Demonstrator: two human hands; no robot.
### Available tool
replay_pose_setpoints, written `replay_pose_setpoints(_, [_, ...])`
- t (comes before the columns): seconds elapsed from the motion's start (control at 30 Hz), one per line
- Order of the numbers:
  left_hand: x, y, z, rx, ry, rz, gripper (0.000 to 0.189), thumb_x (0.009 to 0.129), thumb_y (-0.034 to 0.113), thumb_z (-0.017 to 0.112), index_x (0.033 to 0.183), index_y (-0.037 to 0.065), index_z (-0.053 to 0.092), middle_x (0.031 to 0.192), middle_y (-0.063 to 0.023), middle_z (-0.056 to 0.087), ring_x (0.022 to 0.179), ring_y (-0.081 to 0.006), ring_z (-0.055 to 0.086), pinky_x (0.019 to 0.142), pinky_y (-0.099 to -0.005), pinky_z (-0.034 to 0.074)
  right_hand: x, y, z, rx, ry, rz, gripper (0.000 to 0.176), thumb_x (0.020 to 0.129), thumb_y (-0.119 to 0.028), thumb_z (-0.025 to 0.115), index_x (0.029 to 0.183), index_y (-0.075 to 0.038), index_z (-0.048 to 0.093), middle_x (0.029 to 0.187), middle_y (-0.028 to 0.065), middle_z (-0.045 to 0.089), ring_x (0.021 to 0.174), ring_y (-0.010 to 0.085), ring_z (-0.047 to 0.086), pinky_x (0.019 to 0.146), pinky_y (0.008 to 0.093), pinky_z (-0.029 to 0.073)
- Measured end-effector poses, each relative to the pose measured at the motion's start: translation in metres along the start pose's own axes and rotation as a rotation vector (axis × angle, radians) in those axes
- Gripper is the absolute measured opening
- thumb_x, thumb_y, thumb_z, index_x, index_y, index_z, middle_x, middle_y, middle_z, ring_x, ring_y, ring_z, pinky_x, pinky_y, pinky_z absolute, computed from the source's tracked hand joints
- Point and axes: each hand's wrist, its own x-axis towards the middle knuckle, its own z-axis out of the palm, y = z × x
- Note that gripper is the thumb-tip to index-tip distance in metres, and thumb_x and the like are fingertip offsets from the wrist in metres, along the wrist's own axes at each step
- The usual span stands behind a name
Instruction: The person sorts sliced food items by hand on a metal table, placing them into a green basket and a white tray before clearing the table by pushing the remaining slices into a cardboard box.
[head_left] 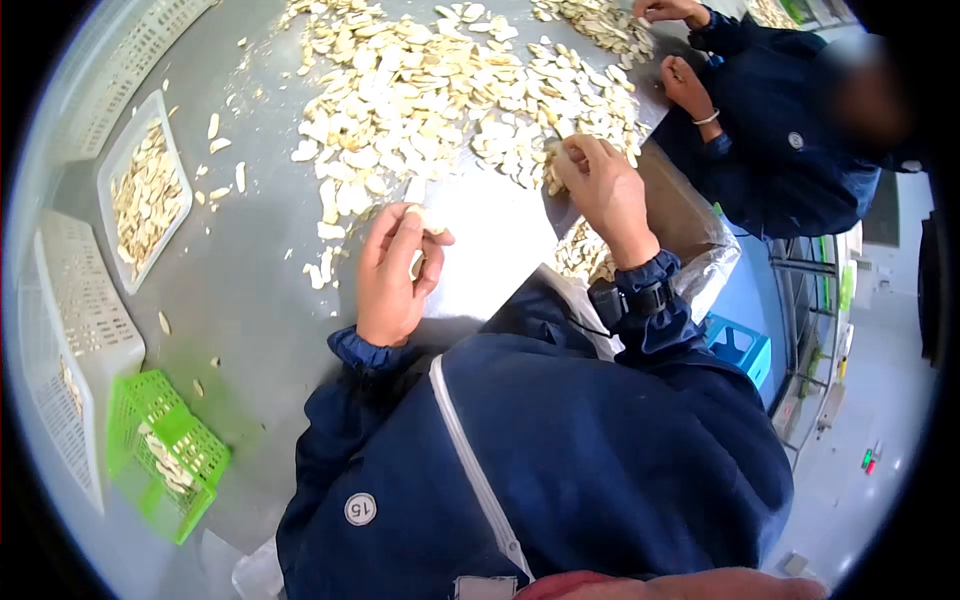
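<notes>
Pale dried slices (400, 95) lie in a wide heap on the grey metal table (260, 290). My left hand (398, 270) is closed in front of the heap, with a pale slice between thumb and fingers. Beside it a white sheet (490, 240) lies on the table. At the near right edge of the heap is my right hand (605, 195), its fingers pinched together over the slices; what they hold, if anything, is too small to name. Below that hand, more slices (583, 252) show in a lined box (700, 215) at the table's edge.
A white tray of slices (145, 190) sits at the left, near a white perforated basket (85, 290) and a green basket (170, 430). At the upper right a co-worker (790, 130) has both hands near the slices. A blue crate (738, 345) stands lower right.
</notes>
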Motion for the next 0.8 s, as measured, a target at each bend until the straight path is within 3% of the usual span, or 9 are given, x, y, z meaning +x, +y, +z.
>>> replay_pose_setpoints(0.1, [-0.001, 0.001, 0.003, 0.053, 0.007, 0.012, 0.022, 0.114, 0.02, 0.048, 0.117, 0.003, 0.061, 0.095, -0.0075, 0.069, 0.06, -0.0062, 0.045, 0.049, -0.0203, 0.032, 0.002, 0.004, 0.007, 0.011, 0.066, -0.05, 0.025, 0.099, -0.026, 0.068, 0.114, -0.006, 0.074, 0.104, 0.0148, 0.075, 0.091, 0.0377, 0.073, 0.079, 0.0439, 0.058])
replay_pose_setpoints(0.17, [0.001, -0.001, 0.0, 0.052, -0.012, 0.011, 0.022, 0.112, 0.018, 0.052, 0.125, 0.003, 0.061, 0.097, -0.0071, 0.069, 0.06, -0.0053, 0.045, 0.048, -0.0193, 0.031, 0.006, 0.008, 0.006, 0.004, 0.105, -0.071, 0.026, 0.099, -0.025, 0.068, 0.115, -0.006, 0.074, 0.107, 0.0149, 0.076, 0.093, 0.0378, 0.073, 0.079, 0.0441, 0.058])
replay_pose_setpoints(0.3, [0.001, -0.002, 0.002, 0.048, -0.05, 0.009, 0.026, 0.11, 0.014, 0.055, 0.134, 0.004, 0.059, 0.095, -0.0058, 0.068, 0.06, -0.0042, 0.044, 0.048, -0.0187, 0.031, 0.008, 0.003, -0.002, 0.284, -0.045, 0.084, 0.032, 0.1, -0.019, 0.067, 0.128, -0.006, 0.072, 0.104, 0.0145, 0.077, 0.087, 0.0266, 0.074, 0.078, 0.0364, 0.057])
replay_pose_setpoints(0.33, [0.001, -0.001, 0.003, 0.036, -0.059, 0.007, 0.027, 0.11, 0.013, 0.055, 0.135, 0.004, 0.058, 0.095, -0.0053, 0.068, 0.06, -0.0039, 0.044, 0.048, -0.0186, 0.031, 0.006, 0.0, -0.003, 0.427, -0.084, 0.128, 0.034, 0.101, -0.017, 0.068, 0.131, -0.002, 0.07, 0.099, 0.0098, 0.075, 0.085, 0.0155, 0.07, 0.077, 0.0299, 0.055])
replay_pose_setpoints(0.47, [0.0, 0.0, 0.0, -0.016, -0.099, -0.035, 0.03, 0.108, 0.011, 0.053, 0.138, 0.006, 0.056, 0.094, -0.0044, 0.066, 0.06, -0.0046, 0.045, 0.047, -0.0187, 0.031, 0.005, 0.001, 0.008, 0.864, -0.216, 0.213, 0.035, 0.102, -0.015, 0.071, 0.131, 0.004, 0.067, 0.101, 0.0, 0.069, 0.09, 0.0065, 0.063, 0.082, 0.0236, 0.052])
replay_pose_setpoints(0.73, [-0.002, 0.006, 0.006, -0.049, -0.049, -0.158, 0.03, 0.11, 0.02, 0.05, 0.137, 0.007, 0.056, 0.098, -0.0055, 0.065, 0.069, -0.0085, 0.052, 0.049, -0.0195, 0.035, 0.001, -0.015, 0.011, 0.971, -0.31, 0.211, 0.033, 0.102, -0.014, 0.071, 0.128, 0.005, 0.067, 0.101, -0.0011, 0.07, 0.088, 0.0047, 0.063, 0.08, 0.0207, 0.052])
replay_pose_setpoints(0.8, [-0.003, 0.01, 0.014, -0.057, -0.016, -0.155, 0.025, 0.111, 0.023, 0.05, 0.129, 0.007, 0.057, 0.097, -0.0054, 0.064, 0.069, -0.0089, 0.052, 0.05, -0.0196, 0.036, -0.001, -0.018, 0.013, 1.029, -0.369, 0.224, 0.031, 0.104, -0.016, 0.069, 0.128, 0.004, 0.066, 0.102, 0.0002, 0.069, 0.091, 0.0064, 0.064, 0.084, 0.0221, 0.052])
